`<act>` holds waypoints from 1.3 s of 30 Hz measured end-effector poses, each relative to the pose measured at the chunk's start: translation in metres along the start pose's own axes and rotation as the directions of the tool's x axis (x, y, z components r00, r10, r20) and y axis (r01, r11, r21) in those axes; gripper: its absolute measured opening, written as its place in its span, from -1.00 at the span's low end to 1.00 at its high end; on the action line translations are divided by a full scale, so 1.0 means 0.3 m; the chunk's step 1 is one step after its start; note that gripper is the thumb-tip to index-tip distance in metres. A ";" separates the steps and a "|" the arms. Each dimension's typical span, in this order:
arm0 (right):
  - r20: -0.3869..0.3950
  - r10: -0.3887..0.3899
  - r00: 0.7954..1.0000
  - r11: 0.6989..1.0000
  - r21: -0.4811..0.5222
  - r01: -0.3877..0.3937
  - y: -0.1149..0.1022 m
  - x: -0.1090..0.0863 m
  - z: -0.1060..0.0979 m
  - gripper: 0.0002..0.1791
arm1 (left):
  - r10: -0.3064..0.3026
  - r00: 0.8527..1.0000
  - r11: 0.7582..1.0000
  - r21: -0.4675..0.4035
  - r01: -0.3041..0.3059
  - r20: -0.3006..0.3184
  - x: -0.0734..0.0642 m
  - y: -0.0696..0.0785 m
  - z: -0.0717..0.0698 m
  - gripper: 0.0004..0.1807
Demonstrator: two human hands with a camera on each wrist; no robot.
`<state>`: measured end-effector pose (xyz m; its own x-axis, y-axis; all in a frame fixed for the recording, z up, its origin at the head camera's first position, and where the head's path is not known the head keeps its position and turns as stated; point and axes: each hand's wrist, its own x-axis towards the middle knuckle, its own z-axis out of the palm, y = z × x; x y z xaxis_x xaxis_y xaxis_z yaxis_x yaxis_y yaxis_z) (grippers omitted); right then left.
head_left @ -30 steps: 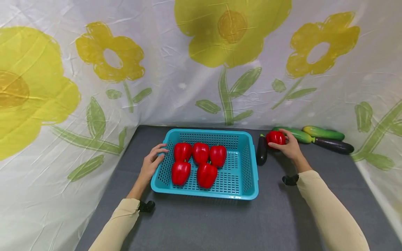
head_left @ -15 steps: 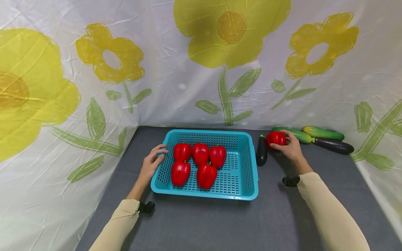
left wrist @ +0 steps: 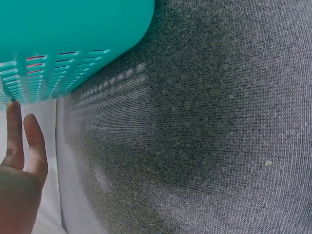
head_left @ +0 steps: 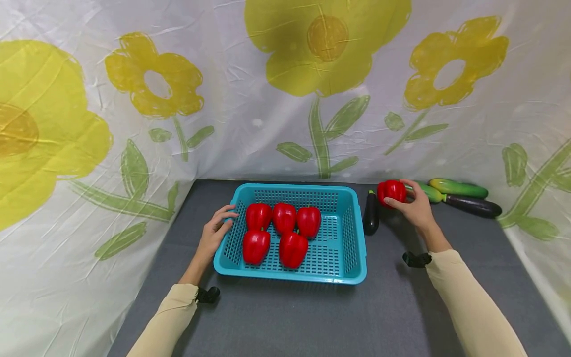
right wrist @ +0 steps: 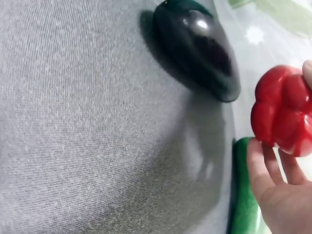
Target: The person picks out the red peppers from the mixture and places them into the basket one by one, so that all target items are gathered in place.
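My right hand (head_left: 417, 206) grips a red bell pepper (head_left: 391, 192) between thumb and fingers. In the right wrist view that bell pepper (right wrist: 282, 111) is held up off the grey cloth, with a dark eggplant (right wrist: 197, 46) and a green cucumber (right wrist: 245, 190) close by. At the left end of a blue basket (head_left: 285, 279), my left hand (head_left: 215, 232) rests its fingers on the rim, nearly straight. The left wrist view has the fingers (left wrist: 36, 141) beside the basket's slotted wall (left wrist: 73, 29). Several red bell peppers (head_left: 293, 249) lie inside the basket, toward its left and middle.
An eggplant (head_left: 371, 214) lies just right of the basket. Behind and right of my right hand lie a green cucumber (head_left: 427, 194), a yellow-tipped green one (head_left: 458, 188) and another eggplant (head_left: 473, 206). A flowered sheet (head_left: 250, 124) hangs behind the grey-covered table (head_left: 290, 322).
My right hand has raised the bell pepper slightly from its spot by the cucumber. My left hand has stayed at the basket's left rim.
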<state>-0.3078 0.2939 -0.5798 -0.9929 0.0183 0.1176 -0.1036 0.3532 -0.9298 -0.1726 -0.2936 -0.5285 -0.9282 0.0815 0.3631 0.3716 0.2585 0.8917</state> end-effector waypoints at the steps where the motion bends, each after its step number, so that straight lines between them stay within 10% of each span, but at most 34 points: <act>1: 0.001 0.001 1.000 1.000 0.001 -0.001 -0.010 -0.007 -0.001 0.02 | 0.001 1.000 1.000 0.000 -0.001 0.000 0.000 0.001 0.000 -0.74; 24: 0.044 -0.005 0.999 0.984 0.180 -0.003 -0.145 -0.124 -0.044 -0.16 | 0.013 1.000 1.000 -0.004 -0.013 0.002 -0.005 0.010 0.003 -0.74; 39: 0.114 0.014 0.993 0.992 0.120 -0.028 -0.306 -0.207 -0.043 -0.20 | 0.014 1.000 1.000 0.009 -0.014 -0.003 -0.002 -0.004 0.000 -0.74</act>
<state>-0.2359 0.2725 -0.4973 -0.9945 -0.0829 0.0637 -0.0818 0.2376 -0.9679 -0.1724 -0.2938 -0.5298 -0.9227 0.0824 0.3766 0.3845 0.2663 0.8839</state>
